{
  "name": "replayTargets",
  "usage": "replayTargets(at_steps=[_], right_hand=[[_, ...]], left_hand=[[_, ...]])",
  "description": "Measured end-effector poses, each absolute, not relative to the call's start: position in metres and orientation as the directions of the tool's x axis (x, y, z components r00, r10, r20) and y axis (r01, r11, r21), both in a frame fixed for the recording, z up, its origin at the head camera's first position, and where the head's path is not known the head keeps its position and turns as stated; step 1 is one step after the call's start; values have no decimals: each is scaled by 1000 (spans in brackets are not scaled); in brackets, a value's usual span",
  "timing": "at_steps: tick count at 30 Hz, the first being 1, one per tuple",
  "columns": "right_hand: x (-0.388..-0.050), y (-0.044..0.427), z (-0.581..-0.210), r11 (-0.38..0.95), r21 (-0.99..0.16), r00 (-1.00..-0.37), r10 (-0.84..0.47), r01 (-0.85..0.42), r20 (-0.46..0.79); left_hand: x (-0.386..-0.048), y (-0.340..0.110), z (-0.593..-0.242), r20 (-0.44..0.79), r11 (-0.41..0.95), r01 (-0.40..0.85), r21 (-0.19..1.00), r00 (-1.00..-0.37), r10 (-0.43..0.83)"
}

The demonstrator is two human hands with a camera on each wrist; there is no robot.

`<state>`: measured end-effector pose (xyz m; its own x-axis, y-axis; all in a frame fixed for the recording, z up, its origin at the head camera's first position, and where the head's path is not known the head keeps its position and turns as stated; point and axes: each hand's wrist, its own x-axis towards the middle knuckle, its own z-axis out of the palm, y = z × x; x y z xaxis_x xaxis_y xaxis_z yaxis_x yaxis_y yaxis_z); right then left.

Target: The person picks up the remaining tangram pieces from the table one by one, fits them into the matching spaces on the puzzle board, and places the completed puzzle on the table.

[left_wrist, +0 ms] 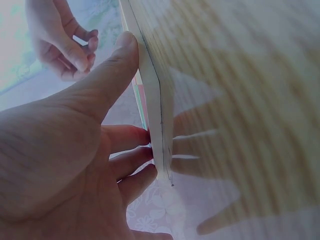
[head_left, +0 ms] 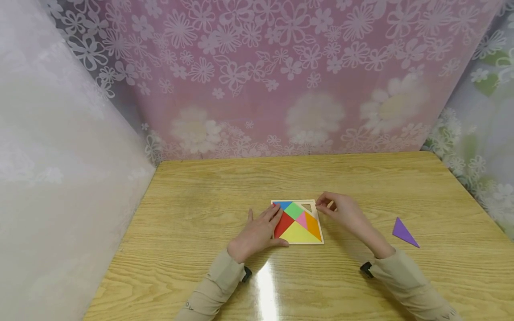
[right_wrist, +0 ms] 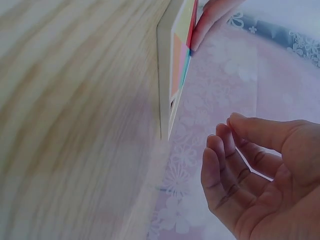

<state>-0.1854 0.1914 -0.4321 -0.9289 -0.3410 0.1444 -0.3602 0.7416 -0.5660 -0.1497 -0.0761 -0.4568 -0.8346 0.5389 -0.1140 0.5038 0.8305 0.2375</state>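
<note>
A square puzzle tray (head_left: 310, 243) lies on the table with flat coloured pieces in it, including a yellow triangle (head_left: 301, 235), a red piece (head_left: 284, 222), a green square (head_left: 294, 210) and an orange piece (head_left: 313, 226). My left hand (head_left: 258, 231) rests on the tray's left side, fingers over the red and blue part and thumb along the near edge. By the tray's far right corner is my right hand (head_left: 341, 210). Its thumb and index fingertips meet, with nothing visible between them; the right wrist view shows the hand (right_wrist: 260, 175) apart from the tray.
A purple triangle (head_left: 404, 233) lies loose on the wooden table (head_left: 192, 196), right of the right forearm. Bare wood with a dark opening (head_left: 307, 207) shows at the tray's far right corner. Flowered curtains (head_left: 257, 89) hang behind and at both sides.
</note>
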Motion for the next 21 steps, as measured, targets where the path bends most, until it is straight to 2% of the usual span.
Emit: replayTargets(at_steps=[21], right_hand=[[-174,277,-432,832,-497,-969,-212,-246,125]], left_hand=[[-151,-76,-460,-114,834,506,222,-836,537]])
